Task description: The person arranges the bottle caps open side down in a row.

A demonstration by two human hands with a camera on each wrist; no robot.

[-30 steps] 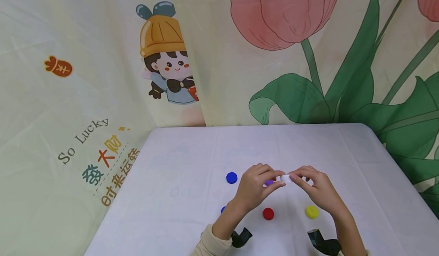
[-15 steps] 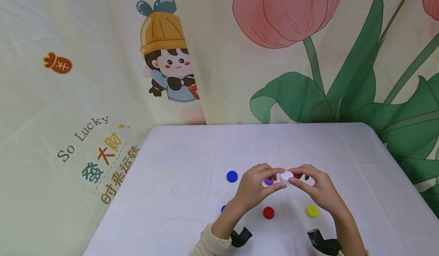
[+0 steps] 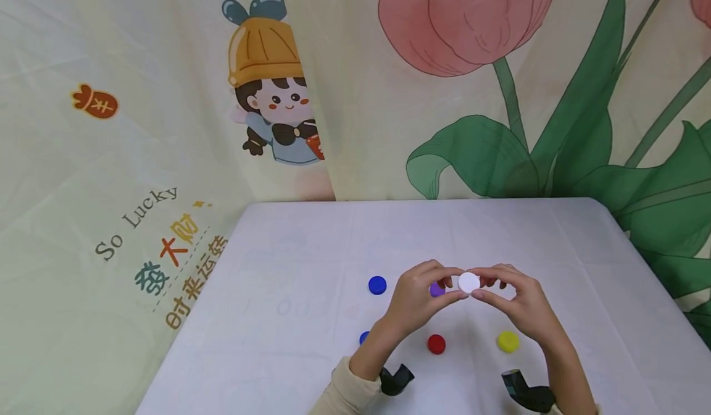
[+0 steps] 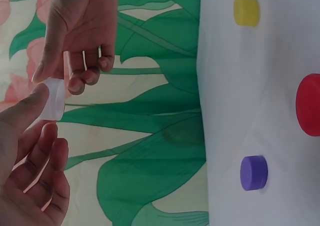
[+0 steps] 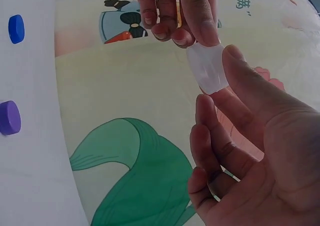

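A small round white cap (image 3: 469,283) is held up between both hands, its flat face turned to the head view. My left hand (image 3: 418,296) pinches its left side between thumb and forefinger. From the opposite side, the thumb and forefinger of my right hand (image 3: 521,304) pinch it too. In the left wrist view the white cap (image 4: 57,100) looks slightly translucent and shows its side. The right wrist view has the white cap (image 5: 206,68) above the table's level, with the other fingers of both hands loosely bent.
On the white-covered table (image 3: 300,254) lie a blue cap (image 3: 378,285), a purple cap (image 3: 436,289), a red cap (image 3: 436,344) and a yellow cap (image 3: 508,341). Another blue cap (image 3: 363,338) is partly hidden by the left forearm. A printed curtain (image 3: 355,94) hangs behind.
The white cap has turned from edge-on to showing its full round face. Both hands keep their pinch on it and have shifted slightly right and up.
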